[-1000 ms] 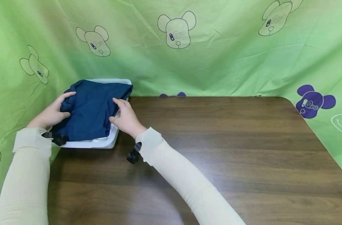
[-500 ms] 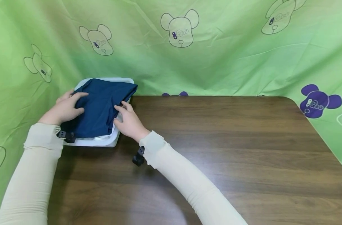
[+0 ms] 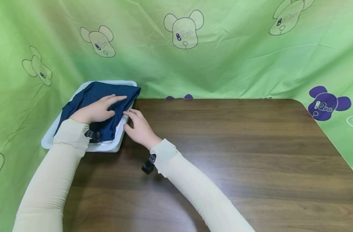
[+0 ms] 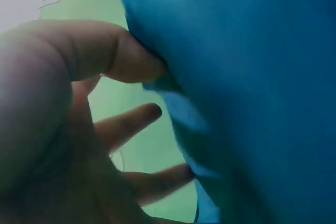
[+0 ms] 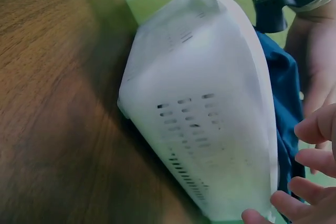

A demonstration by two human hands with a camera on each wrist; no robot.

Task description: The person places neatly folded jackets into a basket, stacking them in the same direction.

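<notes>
A folded navy cloth (image 3: 80, 98) lies in a white plastic basket (image 3: 106, 148) at the table's left. Above the cloth, my left hand (image 3: 95, 111) stretches toward its right side, fingers spread. In the left wrist view the thumb (image 4: 121, 53) meets the edge of the cloth (image 4: 257, 77), while the other fingers stand apart. My right hand (image 3: 141, 129) is at the basket's right rim, its fingers loosely bent and fingertips close to the cloth's edge. The right wrist view shows the slotted basket wall (image 5: 210, 77) and cloth (image 5: 283, 85) bulging over the rim.
The brown wooden table (image 3: 222, 154) extends right of the basket. A green curtain (image 3: 222, 64) with printed bear heads hangs behind the table and along the left, close to the basket. Black wrist cameras sit on both wrists.
My left hand has moved right from the cloth's left edge to over its middle. My right hand has drawn slightly right and down, off the cloth toward the rim. The basket stays put.
</notes>
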